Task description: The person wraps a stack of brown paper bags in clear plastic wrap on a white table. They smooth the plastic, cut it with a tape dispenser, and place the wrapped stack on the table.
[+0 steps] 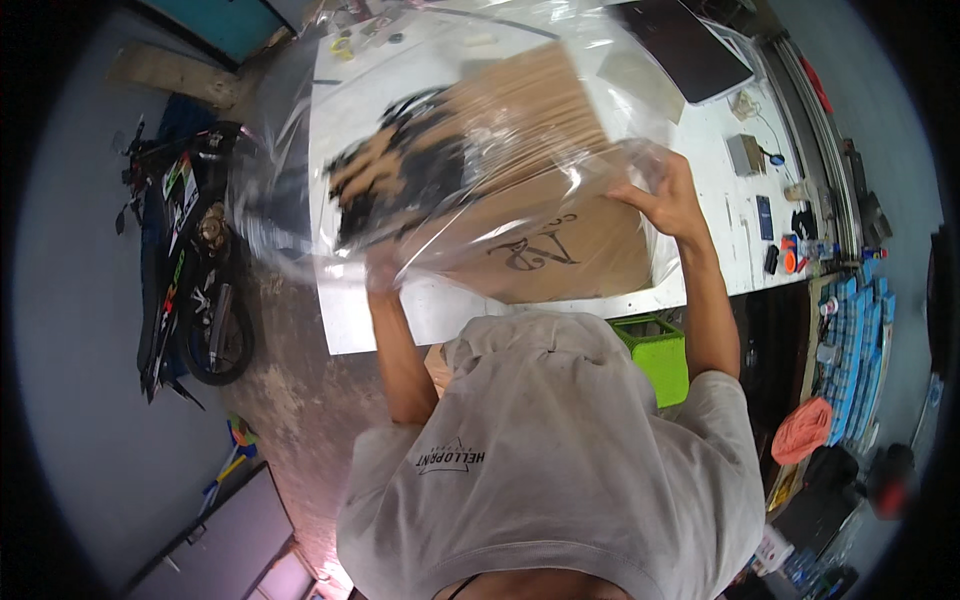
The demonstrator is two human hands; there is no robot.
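A large clear plastic bag is spread over the white table. Inside or beneath its film lies a stack of brown kraft paper bags with bunched black handles; I cannot tell how far the film encloses it. At the right, my right hand pinches the film's edge between thumb and fingers. My left hand grips the film at the near left, its fingers partly veiled and blurred. Between my hands, a brown bag with a dark printed design lies flat near the table's front edge.
The white table carries a laptop at the back right, a small grey box and an orange item at the right. A green plastic crate stands below the front edge. A motorcycle stands left.
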